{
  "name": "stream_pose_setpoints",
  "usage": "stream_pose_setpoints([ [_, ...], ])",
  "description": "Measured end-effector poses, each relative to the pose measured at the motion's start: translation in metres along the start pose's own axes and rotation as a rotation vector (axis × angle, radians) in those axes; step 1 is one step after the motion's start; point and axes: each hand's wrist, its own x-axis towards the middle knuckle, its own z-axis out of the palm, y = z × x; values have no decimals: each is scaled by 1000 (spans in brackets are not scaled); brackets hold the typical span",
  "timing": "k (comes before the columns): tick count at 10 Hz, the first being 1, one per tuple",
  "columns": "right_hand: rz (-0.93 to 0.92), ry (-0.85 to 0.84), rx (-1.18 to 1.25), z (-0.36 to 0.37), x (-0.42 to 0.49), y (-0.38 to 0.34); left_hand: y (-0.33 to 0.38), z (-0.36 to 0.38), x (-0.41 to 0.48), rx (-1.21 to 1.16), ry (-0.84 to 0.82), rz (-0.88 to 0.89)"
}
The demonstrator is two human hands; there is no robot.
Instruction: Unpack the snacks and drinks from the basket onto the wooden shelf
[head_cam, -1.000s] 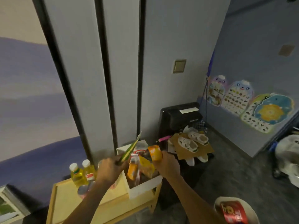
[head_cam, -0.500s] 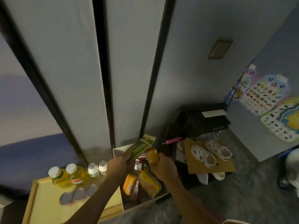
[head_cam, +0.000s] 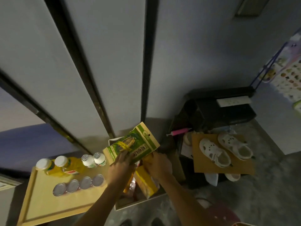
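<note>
Pinching green packet [head_cam: 131,145], left hand [head_cam: 121,165]

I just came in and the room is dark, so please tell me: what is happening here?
A person is unpacking a white basket onto a wooden shelf. The left hand holds a green and yellow snack packet above the basket. The right hand grips something orange that is mostly hidden. Yellow drink bottles, small white bottles and cans already stand on the shelf.
</note>
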Motion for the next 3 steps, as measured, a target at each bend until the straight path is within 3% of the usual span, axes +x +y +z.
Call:
stream_pose_setpoints([
  [3,-89,28,89,-73,-10,-3,-9,-48,-8,-39,44,-47],
])
